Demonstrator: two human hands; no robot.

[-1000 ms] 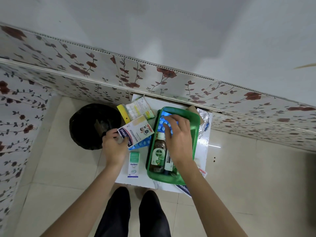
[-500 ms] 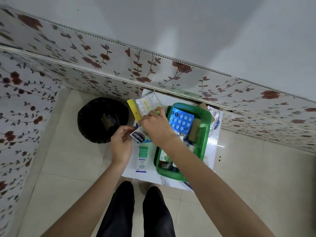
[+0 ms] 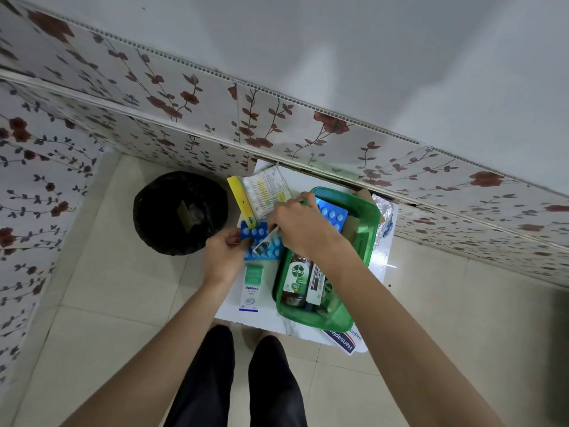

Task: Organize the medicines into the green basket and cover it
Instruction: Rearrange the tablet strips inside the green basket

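The green basket (image 3: 368, 229) stands on a small white table (image 3: 380, 269). Inside it lie a Dettol bottle (image 3: 297, 277), a dark medicine box (image 3: 317, 285) and a blue blister pack (image 3: 334, 214). My right hand (image 3: 303, 226) reaches left across the basket's rim and grips a plaster box (image 3: 265, 242), which is tilted on edge. My left hand (image 3: 223, 257) pinches the left edge of a second blue blister pack (image 3: 261, 246) lying on the table. A white and green Optibex box (image 3: 252, 288) lies below that pack. A yellow-edged packet (image 3: 261, 195) lies at the back.
A black bin (image 3: 180, 212) stands on the floor left of the table. A Hansaplast box (image 3: 341, 340) sticks out under the basket's near end. Crumpled foil (image 3: 383, 217) lies behind the basket by the flowered wall. My legs are below the table.
My right hand left the basket, crossed to the left and took the plaster box from my left hand. My left hand shifted onto the blue blister pack on the table.
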